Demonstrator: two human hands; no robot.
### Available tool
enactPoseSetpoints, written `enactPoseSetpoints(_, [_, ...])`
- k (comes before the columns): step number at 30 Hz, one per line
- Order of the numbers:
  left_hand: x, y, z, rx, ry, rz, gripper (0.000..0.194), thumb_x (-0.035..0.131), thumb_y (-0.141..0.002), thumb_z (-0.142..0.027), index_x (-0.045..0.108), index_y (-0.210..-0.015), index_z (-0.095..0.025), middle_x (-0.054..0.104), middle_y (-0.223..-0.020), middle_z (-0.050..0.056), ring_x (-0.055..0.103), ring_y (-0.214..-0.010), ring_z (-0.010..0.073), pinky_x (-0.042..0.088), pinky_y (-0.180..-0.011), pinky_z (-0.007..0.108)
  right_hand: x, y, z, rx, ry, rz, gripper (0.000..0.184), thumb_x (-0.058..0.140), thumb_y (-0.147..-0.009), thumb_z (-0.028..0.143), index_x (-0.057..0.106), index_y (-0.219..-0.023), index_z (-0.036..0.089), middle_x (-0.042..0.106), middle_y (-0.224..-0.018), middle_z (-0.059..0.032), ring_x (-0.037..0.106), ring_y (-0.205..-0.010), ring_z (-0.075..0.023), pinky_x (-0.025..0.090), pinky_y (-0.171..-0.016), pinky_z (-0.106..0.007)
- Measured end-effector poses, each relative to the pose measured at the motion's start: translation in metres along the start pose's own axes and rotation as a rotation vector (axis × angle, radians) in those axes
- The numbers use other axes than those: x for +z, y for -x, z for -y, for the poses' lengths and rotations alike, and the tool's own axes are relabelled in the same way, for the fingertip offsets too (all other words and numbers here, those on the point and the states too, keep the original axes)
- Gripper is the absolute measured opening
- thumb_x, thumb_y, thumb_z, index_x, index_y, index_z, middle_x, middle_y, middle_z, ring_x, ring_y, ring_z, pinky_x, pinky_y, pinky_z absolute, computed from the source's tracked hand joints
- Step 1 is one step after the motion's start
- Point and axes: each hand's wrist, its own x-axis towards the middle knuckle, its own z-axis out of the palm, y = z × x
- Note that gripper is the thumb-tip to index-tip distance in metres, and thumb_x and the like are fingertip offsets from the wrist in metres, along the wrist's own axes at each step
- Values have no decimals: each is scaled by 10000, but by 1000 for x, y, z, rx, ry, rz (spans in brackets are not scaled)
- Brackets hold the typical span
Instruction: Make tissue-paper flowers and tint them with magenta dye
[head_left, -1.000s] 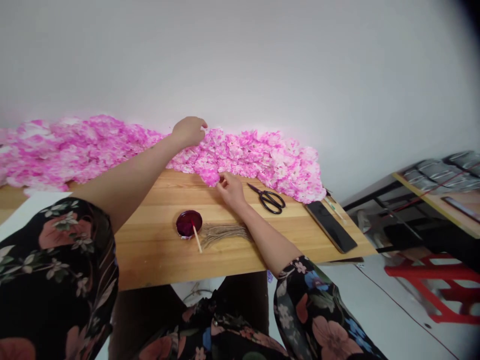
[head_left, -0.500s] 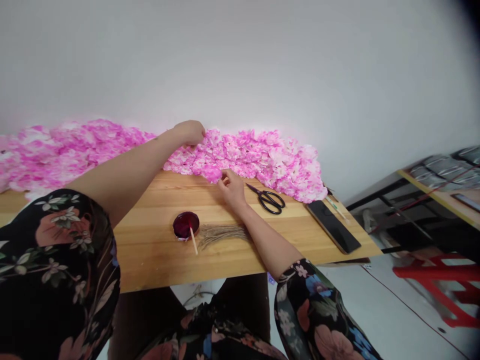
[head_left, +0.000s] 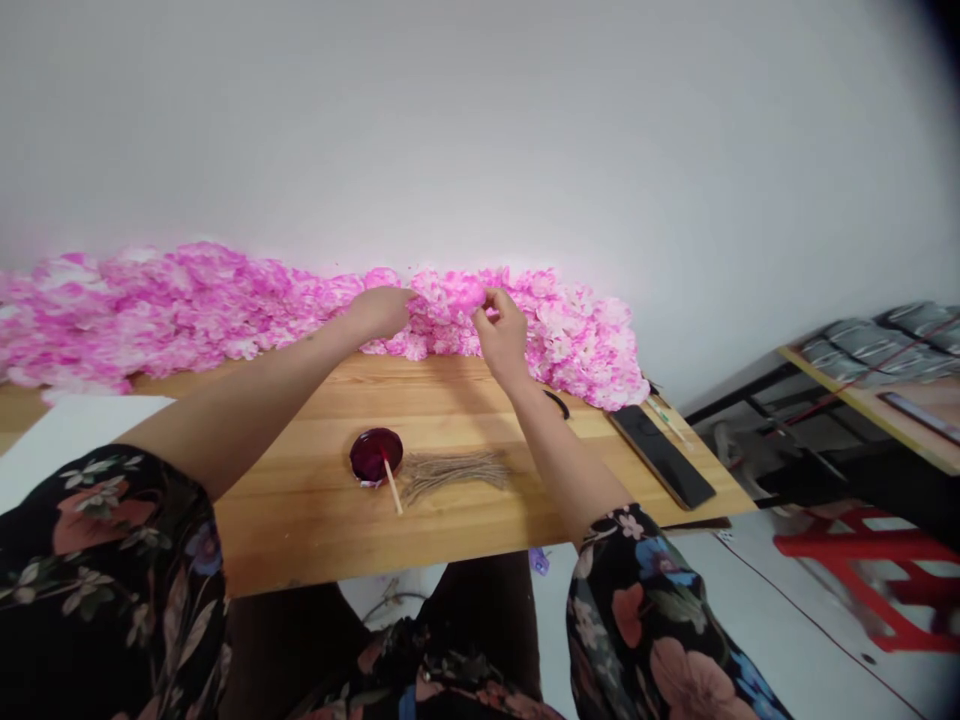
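Over the flower heap (head_left: 225, 300), the right hand (head_left: 501, 318) pinches a pink bloom (head_left: 466, 291) by its edge; I can't tell how the left hand (head_left: 382, 312) is set, its fingertips hidden. A hard tug could tear something that thin-looking. The bloom points leftward, its long axis seemingly sideways.

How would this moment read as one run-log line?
left hand: at flower pile | right hand: pinching pink petals | dish: stick leaning in it | strings: beside dish
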Motion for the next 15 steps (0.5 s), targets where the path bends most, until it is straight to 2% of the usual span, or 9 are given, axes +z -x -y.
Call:
enactPoseSetpoints(3, [6, 4, -3, -42, -24, 32, 737, 456, -1047, -172, 461, -1778, -266, 729, -1575, 155, 803, -1198, 315, 606, -853, 309, -5, -30, 12, -140, 109, 83, 212, 550, -982, 167, 715, -1090, 246, 790, -1066, -44, 714, -1021, -227, 560, -905, -357])
enactPoseSetpoints(7, [9, 9, -8, -14, -52, 7, 720, 421, -1075, -163, 446, -1783, -292, 777, -1483, 176, 796, -1234, 336, 607, -885, 339, -1, -65, 28, -242, 194, 206, 261, 527, -1002, 127, 733, -1117, 240, 796, -1120, -33, 711, -1051, -220, 549, -969, -355])
enactPoseSetpoints(12, [16, 13, -9, 24, -99, 23, 730, 417, -1066, -125, 417, -1789, -225, 850, -1170, 195, 823, -1122, 352, 589, -823, 347, 29, -90, 36, -279, 269, 337, 295, 495, -1004, 84, 724, -1133, 218, 793, -1081, -38, 703, -1012, -212, 508, -945, -329])
enactPoseSetpoints(15, [20, 12, -9, 50, -116, 1, 712, 378, -1067, -110, 447, -1769, -206, 846, -1124, 198, 828, -1107, 378, 586, -800, 376, 52, -98, 34, -283, 333, 397, 310, 488, -985, 70, 718, -1146, 203, 796, -1063, -51, 688, -971, -220, 480, -893, -326])
